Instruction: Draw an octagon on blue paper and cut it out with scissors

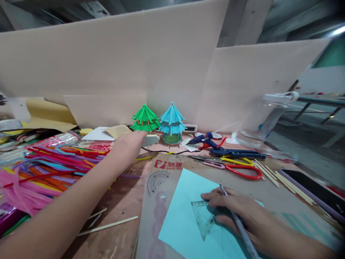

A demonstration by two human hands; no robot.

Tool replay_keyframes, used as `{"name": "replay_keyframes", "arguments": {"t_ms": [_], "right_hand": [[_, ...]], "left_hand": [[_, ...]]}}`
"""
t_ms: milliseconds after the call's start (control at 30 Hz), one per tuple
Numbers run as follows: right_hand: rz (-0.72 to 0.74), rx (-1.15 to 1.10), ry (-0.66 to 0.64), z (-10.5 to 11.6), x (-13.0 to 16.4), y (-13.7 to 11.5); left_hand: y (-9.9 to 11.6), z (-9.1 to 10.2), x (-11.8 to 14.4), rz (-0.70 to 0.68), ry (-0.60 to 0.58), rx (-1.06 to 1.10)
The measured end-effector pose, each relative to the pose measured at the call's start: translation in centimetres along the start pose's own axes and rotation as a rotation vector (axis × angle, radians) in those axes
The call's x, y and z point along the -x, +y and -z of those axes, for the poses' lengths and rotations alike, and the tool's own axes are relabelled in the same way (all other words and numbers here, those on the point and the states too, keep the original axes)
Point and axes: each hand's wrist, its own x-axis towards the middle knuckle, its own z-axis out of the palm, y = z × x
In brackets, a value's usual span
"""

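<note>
My left hand (pixel 129 145) reaches to the back of the table and closes at the pale base of a small green model pavilion (pixel 146 117); its fingertips are mostly hidden. Beside that model stands a similar blue pavilion (pixel 172 117). My right hand (pixel 239 208) rests on a light blue sheet of paper (pixel 178 216), with a pen (pixel 238 221) tucked in it, slanting tip-up. Its fingers touch a clear triangular ruler (pixel 201 219) lying on the sheet. Beneath the paper is a board (pixel 151 223) with red print.
Colourful pipe cleaners (pixel 54 165) pile up at left. Behind the paper lie red-handled scissors (pixel 242 171), a blue utility knife (pixel 237 153) and a glue gun (pixel 203 140). Thin wooden sticks (pixel 293 185), a phone (pixel 315 190) and a plastic bottle (pixel 258 118) are at right. White panels (pixel 175 61) stand behind.
</note>
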Motion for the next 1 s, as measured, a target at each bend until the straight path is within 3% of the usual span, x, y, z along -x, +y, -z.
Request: {"name": "replay_keyframes", "arguments": {"t_ms": [100, 233, 333, 433, 567, 667, 800, 1000], "right_hand": [[-0.012, 0.002, -0.003, 0.0, 0.0, 0.0], [0.0, -0.002, -0.004, -0.1, 0.2, 0.1], [0.004, 0.003, -0.011, -0.1, 0.2, 0.0], [-0.01, 0.002, -0.028, -0.1, 0.0, -0.1], [0.017, -0.019, -0.05, 0.0, -0.1, -0.2], [0.076, -0.023, -0.02, 0.2, 0.0, -0.3], [0.106, -0.032, 0.016, 0.3, 0.1, -0.2], [0.111, -0.013, 0.011, 0.1, 0.0, -0.3]], "left_hand": [[0.4, -1.1, -0.8, 0.026, 0.051, 0.112], [0.0, -3.0, -1.7, 0.068, -0.039, 0.167], [-0.2, -3.0, -1.4, 0.076, -0.056, 0.117], [0.9, -2.0, -0.3, -0.01, -0.03, 0.084], [4.1, -1.5, 1.3, -0.225, -0.051, 0.126], [6.3, -2.4, 2.5, -0.36, -0.102, 0.169], [7.7, -4.4, 3.4, -0.46, -0.084, 0.235], [8.5, -6.9, 3.8, -0.469, -0.083, 0.307]]}}
